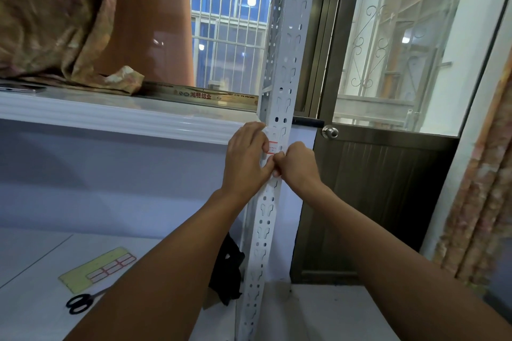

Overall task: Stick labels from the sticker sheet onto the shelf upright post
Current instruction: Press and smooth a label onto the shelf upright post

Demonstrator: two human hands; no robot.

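From the head view, you have both hands up on the tall white metal shelf post with rows of holes (279, 108). A small white label with a red border (272, 147) sits on the post, just under the white shelf board (110, 116). Your left hand (246, 158) lies flat against the post with its fingers mostly straight, touching the left side of the label. Your right hand (296, 163) is curled up tight just below the label, and it looks like its fingertips are pinching or rubbing the bottom edge; I cannot tell which.

I think you are in the sticking step: the label is going on and you are pressing it down. Next, rub it flat from top to bottom so no corner lifts, and mind the holes in the post, since the label can dip into them.

Then you need a new label. The yellow sticker sheet with red-bordered labels (97, 268) lies well below on the white lower shelf (33, 257), near the black-handled scissors (80, 303)
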